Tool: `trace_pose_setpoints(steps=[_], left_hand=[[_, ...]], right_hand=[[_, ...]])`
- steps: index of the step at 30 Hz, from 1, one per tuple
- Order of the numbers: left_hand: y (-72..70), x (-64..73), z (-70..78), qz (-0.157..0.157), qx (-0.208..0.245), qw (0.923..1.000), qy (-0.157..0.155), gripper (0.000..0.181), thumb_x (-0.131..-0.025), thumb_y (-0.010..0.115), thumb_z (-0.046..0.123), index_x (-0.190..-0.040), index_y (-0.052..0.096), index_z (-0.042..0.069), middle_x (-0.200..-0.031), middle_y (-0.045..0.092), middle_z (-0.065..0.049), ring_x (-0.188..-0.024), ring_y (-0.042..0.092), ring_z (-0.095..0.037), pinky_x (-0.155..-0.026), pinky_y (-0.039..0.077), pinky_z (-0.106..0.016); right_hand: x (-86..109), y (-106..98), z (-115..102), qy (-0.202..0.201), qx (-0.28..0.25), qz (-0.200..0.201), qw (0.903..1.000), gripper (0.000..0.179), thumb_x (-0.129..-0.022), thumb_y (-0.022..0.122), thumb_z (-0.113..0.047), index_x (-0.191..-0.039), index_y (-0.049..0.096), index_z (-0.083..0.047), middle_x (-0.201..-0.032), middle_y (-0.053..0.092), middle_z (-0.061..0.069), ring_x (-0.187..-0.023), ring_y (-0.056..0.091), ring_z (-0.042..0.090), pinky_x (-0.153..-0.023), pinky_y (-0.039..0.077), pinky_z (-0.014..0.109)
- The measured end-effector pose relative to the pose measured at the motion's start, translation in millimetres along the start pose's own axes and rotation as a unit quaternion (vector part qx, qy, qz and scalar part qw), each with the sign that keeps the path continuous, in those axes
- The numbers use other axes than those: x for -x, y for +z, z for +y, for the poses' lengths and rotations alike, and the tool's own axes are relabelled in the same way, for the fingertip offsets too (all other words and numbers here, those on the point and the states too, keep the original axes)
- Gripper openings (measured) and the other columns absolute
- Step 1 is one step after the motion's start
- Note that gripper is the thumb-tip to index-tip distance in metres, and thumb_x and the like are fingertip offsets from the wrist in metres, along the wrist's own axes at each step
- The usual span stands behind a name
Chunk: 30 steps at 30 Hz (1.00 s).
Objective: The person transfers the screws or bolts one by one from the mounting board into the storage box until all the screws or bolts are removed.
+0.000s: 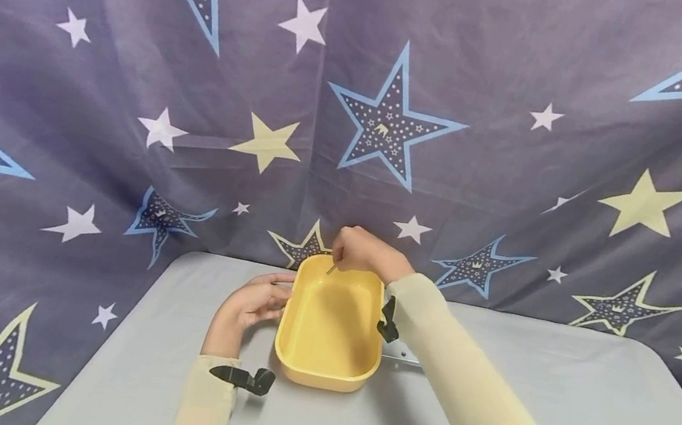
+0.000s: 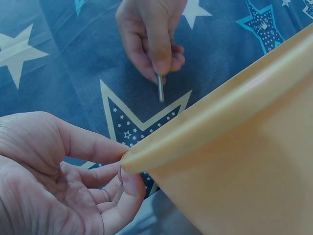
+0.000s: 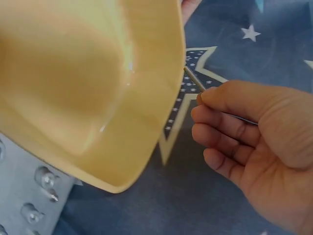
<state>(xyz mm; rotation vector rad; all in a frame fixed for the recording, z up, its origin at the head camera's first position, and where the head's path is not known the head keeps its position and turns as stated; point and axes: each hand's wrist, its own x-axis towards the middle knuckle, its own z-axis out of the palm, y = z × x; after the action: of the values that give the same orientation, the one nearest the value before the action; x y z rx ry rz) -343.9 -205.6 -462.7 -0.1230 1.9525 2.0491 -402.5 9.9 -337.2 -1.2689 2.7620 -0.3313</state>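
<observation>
A yellow plastic tub (image 1: 331,331) with rounded corners stands at the table's middle, tilted in the wrist views. My left hand (image 1: 258,304) is at its left side; in the left wrist view the fingertips (image 2: 105,147) pinch the rim. Over the far end of the tub, my right hand (image 1: 364,252) holds a thin metal rod (image 3: 195,81) between thumb and fingertips. The rod points downward in the left wrist view, and its tip is close to the tub's rim. Whether it touches the rim I cannot tell. Much of the rod is hidden in the hand.
A metal plate (image 3: 24,191) with several small round studs lies partly behind the tub, its edge showing at the right in the head view. The grey table (image 1: 553,398) backs onto a hanging star-patterned cloth (image 1: 486,192). A dark strap (image 1: 245,378) circles the left sleeve.
</observation>
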Motion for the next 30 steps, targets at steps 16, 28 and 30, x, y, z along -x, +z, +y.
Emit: trace_pose_setpoints(steps=[16,28,30], left_hand=[[-5.2,3.9,1.4,-0.006,-0.003,1.0,0.003,0.055,-0.101,0.051,0.002,-0.153,0.035,-0.004,-0.114,0.072,-0.005,-0.094,0.068,-0.008,-0.082,0.055,-0.025],[0.9,1.9,-0.4,-0.009,0.005,0.9999,0.007,0.056,-0.099,0.053,0.001,-0.152,0.037,-0.005,-0.117,0.072,-0.01,-0.094,0.069,-0.01,-0.083,0.056,-0.027],[-0.1,2.3,-0.5,-0.008,0.005,0.9999,0.006,0.056,-0.099,0.053,0.001,-0.152,0.037,-0.005,-0.119,0.072,-0.012,-0.095,0.069,-0.011,-0.084,0.056,-0.028]], right_hand=[[-22.1,38.8,-3.3,0.065,0.002,-0.018,0.9977,0.012,-0.086,0.07,0.002,-0.088,0.079,-0.005,-0.09,0.077,0.006,-0.087,0.07,0.023,-0.08,0.057,0.032],[-32.0,61.8,-0.3,0.052,-0.021,-0.014,0.9983,0.036,-0.085,0.063,0.009,-0.056,0.052,-0.01,-0.053,0.032,-0.006,-0.054,0.028,0.011,-0.055,0.027,0.022],[-34.2,65.0,-1.0,0.047,-0.022,-0.009,0.9986,0.045,-0.084,0.062,0.011,-0.053,0.041,-0.014,-0.051,0.024,-0.006,-0.053,0.022,0.01,-0.053,0.022,0.022]])
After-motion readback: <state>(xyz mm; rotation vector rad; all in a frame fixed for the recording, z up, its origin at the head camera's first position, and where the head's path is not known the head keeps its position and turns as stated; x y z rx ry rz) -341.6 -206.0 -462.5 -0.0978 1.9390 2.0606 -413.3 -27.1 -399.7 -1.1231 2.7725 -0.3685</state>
